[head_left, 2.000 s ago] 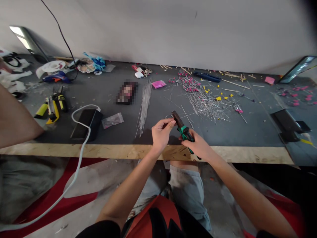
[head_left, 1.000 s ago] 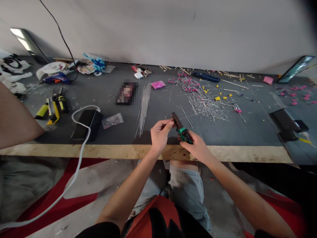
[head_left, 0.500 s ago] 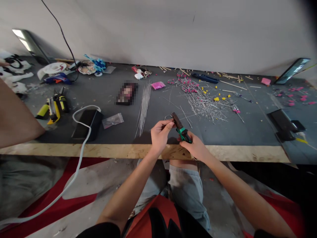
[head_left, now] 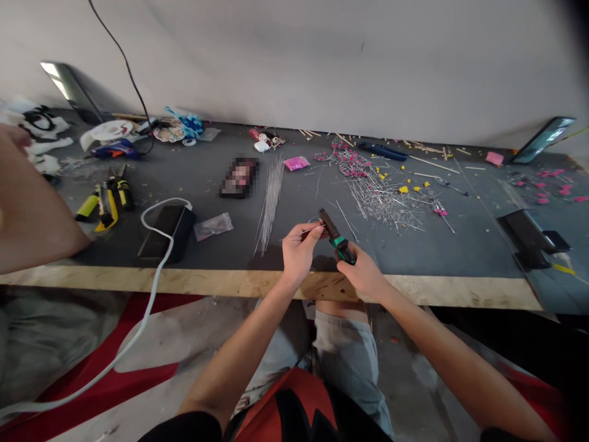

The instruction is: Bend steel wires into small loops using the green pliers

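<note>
Pinched in left hand [head_left: 298, 250]: thin wire [head_left: 304, 232], by nose of pliers [head_left: 338, 240], above table [head_left: 437, 252] near front edge. Grasped in right hand [head_left: 361, 268]: pliers' handles. For control: keep pinch close, squeeze evenly.

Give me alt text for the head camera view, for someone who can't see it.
A person's right hand grips green-handled pliers while the left hand pinches a thin wire by their tip, over a dark table. Beyond lie a bundle of straight wires and, to its right, a tangled wire pile dotted with pink.
</note>
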`<state>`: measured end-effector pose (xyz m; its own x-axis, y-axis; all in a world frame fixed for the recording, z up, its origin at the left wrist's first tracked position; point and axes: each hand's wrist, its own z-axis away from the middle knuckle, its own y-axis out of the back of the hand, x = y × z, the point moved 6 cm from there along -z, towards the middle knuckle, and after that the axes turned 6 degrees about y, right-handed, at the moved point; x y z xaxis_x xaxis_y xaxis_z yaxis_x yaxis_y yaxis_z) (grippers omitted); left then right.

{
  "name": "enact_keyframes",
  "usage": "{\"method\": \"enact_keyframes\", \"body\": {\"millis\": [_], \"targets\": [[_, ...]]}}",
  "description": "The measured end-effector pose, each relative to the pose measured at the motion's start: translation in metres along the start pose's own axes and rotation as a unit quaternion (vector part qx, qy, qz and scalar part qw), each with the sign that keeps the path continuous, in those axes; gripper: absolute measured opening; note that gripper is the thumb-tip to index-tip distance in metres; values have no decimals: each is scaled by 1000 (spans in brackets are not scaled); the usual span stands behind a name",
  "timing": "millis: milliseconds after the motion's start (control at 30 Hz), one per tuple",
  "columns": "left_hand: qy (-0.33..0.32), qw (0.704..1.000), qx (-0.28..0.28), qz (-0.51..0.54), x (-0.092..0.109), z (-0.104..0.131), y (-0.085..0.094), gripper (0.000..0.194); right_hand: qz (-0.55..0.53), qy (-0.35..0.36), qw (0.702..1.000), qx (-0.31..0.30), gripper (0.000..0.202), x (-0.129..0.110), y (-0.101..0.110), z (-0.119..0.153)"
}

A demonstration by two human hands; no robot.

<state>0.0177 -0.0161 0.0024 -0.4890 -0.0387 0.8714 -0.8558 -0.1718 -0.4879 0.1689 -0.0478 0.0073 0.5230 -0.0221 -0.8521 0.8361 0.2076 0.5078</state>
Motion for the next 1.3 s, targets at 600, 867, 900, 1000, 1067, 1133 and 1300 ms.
{"method": "enact_keyframes", "body": {"millis": [600,867,900,1000,1067,1133,1300], "targets": [[45,996,15,76,12,-99,20,15,-226,-116,967,-25,27,12,54,-37],[90,992,-29,78,-3,-110,25,14,300,-33,946,119,16,59,121,-85],[94,992,-32,80,-4,-109,25,13,318,-35,940,118,21,67,123,-89],[106,989,-49,88,-5,-107,22,12,348,-23,927,140,31,74,126,-92],[113,987,-62,92,-5,-106,20,12,326,3,927,184,32,61,125,-87],[120,986,-72,90,-6,-105,17,12,215,29,960,178,33,44,113,-83],[126,984,-110,54,-5,-99,9,13,-228,20,973,12,52,2,47,-85]]}}
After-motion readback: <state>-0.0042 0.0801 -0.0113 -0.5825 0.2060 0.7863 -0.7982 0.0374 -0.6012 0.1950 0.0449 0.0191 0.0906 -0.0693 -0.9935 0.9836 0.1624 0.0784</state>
